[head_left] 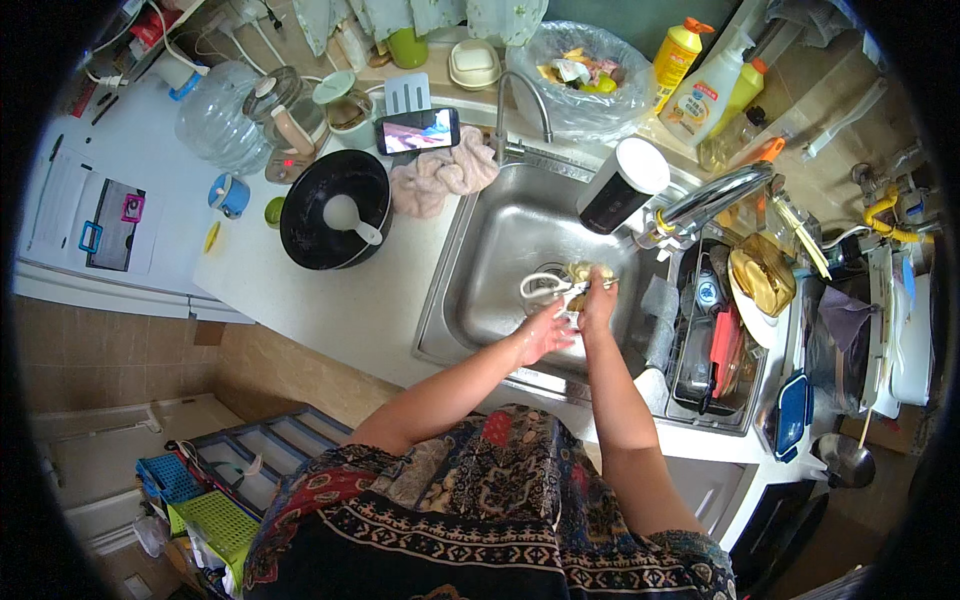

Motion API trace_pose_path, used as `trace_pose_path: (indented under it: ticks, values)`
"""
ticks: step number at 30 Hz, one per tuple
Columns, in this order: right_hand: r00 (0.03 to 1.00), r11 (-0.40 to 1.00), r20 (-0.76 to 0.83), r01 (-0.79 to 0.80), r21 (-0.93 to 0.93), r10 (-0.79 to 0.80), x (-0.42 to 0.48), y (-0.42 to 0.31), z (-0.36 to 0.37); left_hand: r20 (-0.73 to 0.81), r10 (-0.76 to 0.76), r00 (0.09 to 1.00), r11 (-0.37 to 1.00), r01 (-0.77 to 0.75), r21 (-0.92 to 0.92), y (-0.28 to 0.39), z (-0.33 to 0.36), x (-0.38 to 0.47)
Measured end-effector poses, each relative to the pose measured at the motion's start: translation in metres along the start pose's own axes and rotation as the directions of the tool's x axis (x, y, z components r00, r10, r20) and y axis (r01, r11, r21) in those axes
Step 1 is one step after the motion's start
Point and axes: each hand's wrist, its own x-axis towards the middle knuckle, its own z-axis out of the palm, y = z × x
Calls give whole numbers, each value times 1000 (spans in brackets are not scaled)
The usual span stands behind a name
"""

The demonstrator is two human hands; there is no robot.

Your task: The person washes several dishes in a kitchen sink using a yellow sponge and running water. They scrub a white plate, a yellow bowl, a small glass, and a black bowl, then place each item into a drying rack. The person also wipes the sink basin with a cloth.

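Over the stainless steel sink (487,232), my right hand (598,301) grips a pair of white-handled scissors (545,286) by the blade end. A crumpled pale yellow piece (577,271), perhaps a cloth or scrubber, is at the blades by my right fingers. The scissors' handle loops point left, above the drain area. My left hand (546,335) is just below the handles, wet, with its fingers spread. Whether its thumb touches the scissors is unclear.
A black bowl (307,225) with a white scoop (349,217) stands left of the sink. Behind are a phone (418,132), a pink towel (450,172) and a lined waste bin (525,52). A faucet (712,195) and black-and-white canister (619,187) overhang the sink. A dish rack (694,375) is right.
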Motion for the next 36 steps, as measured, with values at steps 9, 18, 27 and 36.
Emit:
trace_pose_path:
  ticks: [9, 18, 27, 36]
  values:
    - [983, 958, 174, -7, -288, 59, -9, -38, 10, 441, 854, 276, -444, -55, 894, 9, -31, -6]
    - [992, 934, 121, 58, -352, -16, -17, -43, 9, 46, 203, 978, 772, -189, 607, 19, -14, 5]
    - [689, 809, 635, -563, 166, 349, -3, -46, -33, -100, 103, 990, 868, -40, 495, 31, -8, 5]
    - [850, 954, 458, -299, 14, 259, -14, -56, -12, -96, 383, 919, 519, -128, 845, 30, -21, 34]
